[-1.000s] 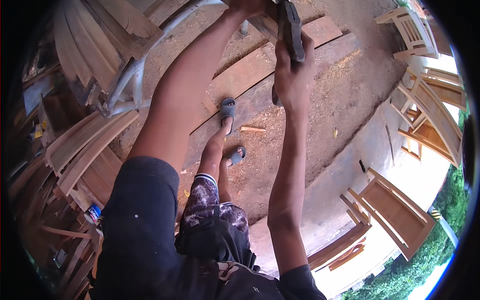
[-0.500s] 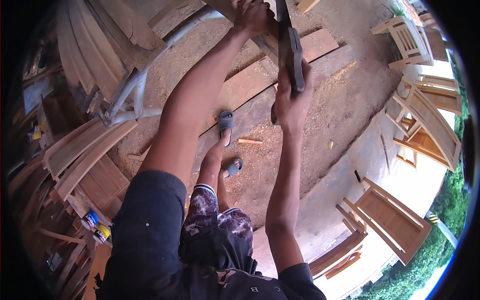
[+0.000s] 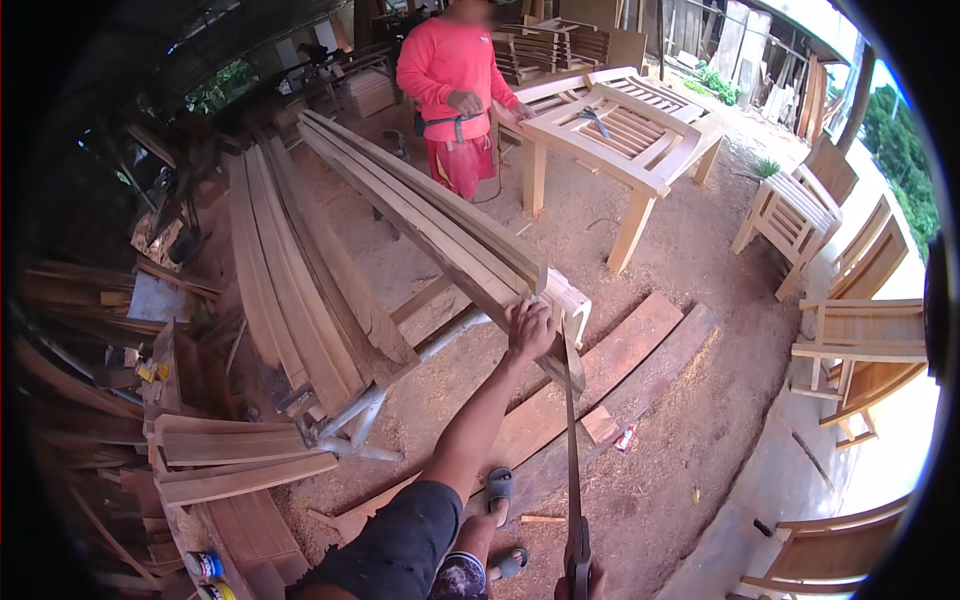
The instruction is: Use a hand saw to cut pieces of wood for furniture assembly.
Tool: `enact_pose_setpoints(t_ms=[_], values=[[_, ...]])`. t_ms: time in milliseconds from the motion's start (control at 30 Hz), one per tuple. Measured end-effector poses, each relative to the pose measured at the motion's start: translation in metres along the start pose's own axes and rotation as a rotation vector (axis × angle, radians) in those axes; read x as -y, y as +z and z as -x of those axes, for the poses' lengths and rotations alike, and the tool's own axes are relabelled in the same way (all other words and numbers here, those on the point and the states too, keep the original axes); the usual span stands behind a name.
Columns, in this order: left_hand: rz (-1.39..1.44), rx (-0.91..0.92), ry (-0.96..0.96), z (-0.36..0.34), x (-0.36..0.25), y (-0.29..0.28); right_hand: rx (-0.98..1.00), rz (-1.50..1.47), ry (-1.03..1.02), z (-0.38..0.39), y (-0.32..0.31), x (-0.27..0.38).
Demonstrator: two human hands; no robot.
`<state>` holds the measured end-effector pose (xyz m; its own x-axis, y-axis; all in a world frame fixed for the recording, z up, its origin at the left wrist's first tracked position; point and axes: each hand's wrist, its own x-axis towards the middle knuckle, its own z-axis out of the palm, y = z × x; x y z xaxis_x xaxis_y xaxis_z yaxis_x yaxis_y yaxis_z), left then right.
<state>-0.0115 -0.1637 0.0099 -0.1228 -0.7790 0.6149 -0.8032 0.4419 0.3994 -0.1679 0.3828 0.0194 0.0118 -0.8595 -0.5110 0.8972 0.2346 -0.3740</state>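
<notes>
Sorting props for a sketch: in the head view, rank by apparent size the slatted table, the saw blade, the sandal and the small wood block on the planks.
1. Slatted table
2. Saw blade
3. Sandal and wood block: look alike, so unranked.
</notes>
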Motion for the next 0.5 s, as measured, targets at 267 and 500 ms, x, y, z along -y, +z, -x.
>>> enact_pose_setpoints(t_ms=[267,500], values=[[-0.028,0.081,-0.01,0.02,0.024,-0.014,-0.023,1.322,-0.613,-0.214,0.246,0.059],[-0.005,0.084,-0.007,0.003,0.025,-0.013,-0.042,1.383,-0.553,-0.235,0.258,0.063]])
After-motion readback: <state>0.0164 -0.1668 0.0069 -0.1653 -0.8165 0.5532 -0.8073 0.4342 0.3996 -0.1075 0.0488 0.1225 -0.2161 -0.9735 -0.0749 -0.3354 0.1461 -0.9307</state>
